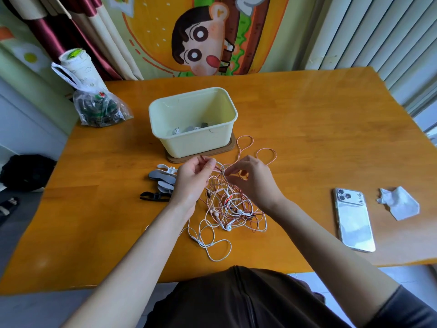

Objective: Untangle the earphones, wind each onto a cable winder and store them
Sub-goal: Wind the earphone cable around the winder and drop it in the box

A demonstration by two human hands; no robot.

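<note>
Now, on the near side of the box (196, 143), the tangle of earphones (231, 207) is spread on the table (307, 138). White, pink and reddish cables are knotted through one another, and one white loop is trailed furthest from the box. The heap is far from sorted, so untangling is judged to be the step in hand.

Above the tangle, closer to the box, a reddish strand is pinched between thumb and fingertips of the left hand (191, 178), the wrist bent upward. Another strand is pinched by the right hand (250, 178), fingers curled, just beside the left.

For this to be done well, one cable should be followed from its plug or earbud and fed back through the loops. Slack should be given rather than taken, since a hard tug would likely cinch the knots.

The cable winders (163, 178), grey, white and black, are laid in front of the box's left corner, beside the left hand. Inside the box a few small pale items can be made out, though what they are cannot be told.
</note>
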